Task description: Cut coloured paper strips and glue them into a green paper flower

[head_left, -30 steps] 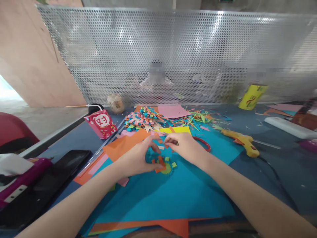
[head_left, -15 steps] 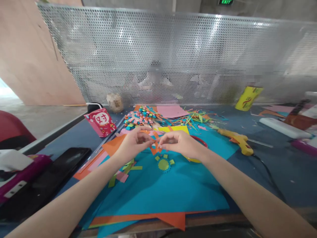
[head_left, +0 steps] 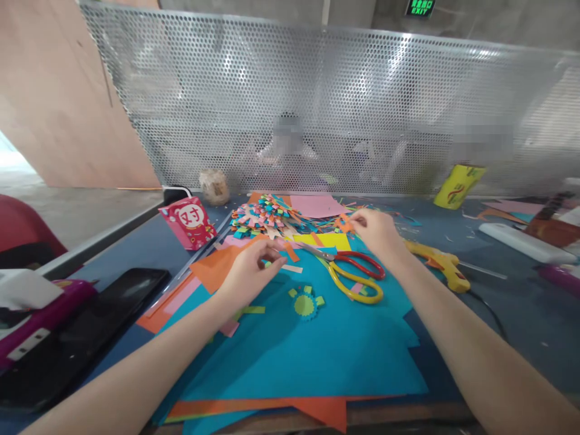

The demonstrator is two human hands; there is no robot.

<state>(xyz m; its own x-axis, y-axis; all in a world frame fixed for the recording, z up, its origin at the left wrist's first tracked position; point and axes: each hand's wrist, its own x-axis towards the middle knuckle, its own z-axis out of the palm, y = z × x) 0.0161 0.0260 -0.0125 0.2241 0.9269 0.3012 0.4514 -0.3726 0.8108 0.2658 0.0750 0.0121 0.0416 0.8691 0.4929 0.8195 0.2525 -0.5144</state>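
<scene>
Pinched in my right hand [head_left: 378, 234] is an orange paper cutout [head_left: 344, 223], raised behind the scissors near the heap of paper strips. My left hand [head_left: 254, 266] hovers over the blue paper [head_left: 294, 356], its fingers loosely curled with a gap between thumb and forefinger; I see nothing held there. Scissors [head_left: 333, 257] with one red and one yellow handle loop lie between the hands. In front of them rests a green paper circle [head_left: 304, 306] with a blue scalloped edge and small green squares on its upper rim. A narrow pale strip [head_left: 292, 268] lies beside my left fingertips.
Colourful fringed paper pieces [head_left: 265, 216] are heaped at the back. A yellow glue gun [head_left: 439, 263] lies to the right, a phone [head_left: 86, 338] and red packet [head_left: 190, 222] to the left. A perforated metal screen [head_left: 254, 78] borders the table; a person sits behind it.
My hands have separated. The right one moved up and to the right with the orange cutout, uncovering the scissors. My left hand stayed near its place, and its fingers let go of the orange paper.
</scene>
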